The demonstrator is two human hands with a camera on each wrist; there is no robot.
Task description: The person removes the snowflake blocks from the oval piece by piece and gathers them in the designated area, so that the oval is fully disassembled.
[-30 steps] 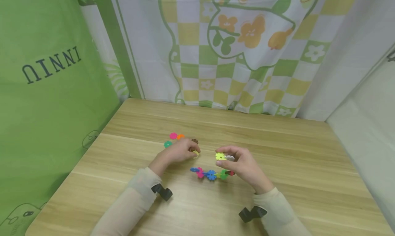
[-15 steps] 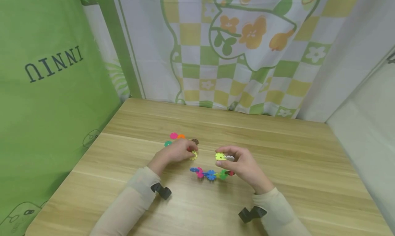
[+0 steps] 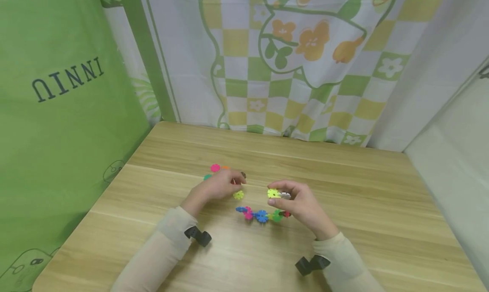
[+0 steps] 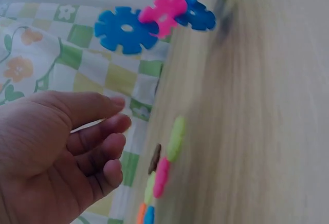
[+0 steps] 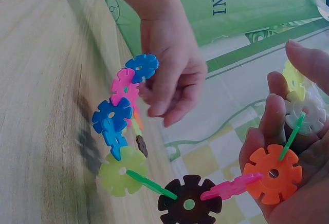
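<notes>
My right hand (image 3: 303,200) pinches a yellow snowflake disc (image 3: 273,193) between thumb and fingers, at one end of a chain of interlocking plastic discs. The chain curves round through a white disc (image 5: 307,113), an orange disc (image 5: 273,174) and a black disc (image 5: 189,201) to a blue disc (image 3: 262,216) and others. Its far end, a blue disc (image 4: 126,30), is free. My left hand (image 3: 217,185) hovers over loose discs with fingers loosely bent, and the left wrist view shows nothing between them. Beside its fingertips a loose yellow disc (image 3: 238,195) lies on the table.
Further loose discs lie around the left hand: a pink disc (image 3: 215,168), a green disc (image 3: 207,177) and a brown disc (image 3: 243,175), some partly hidden by the hand. The wooden table (image 3: 363,224) meets a patterned curtain (image 3: 279,88) behind and a green cloth (image 3: 68,135) at left.
The yellow disc at my left fingertips was tilted; now it lies flat on the table, slightly nearer me, with the fingers off it. My right hand and the chain stay nearly still.
</notes>
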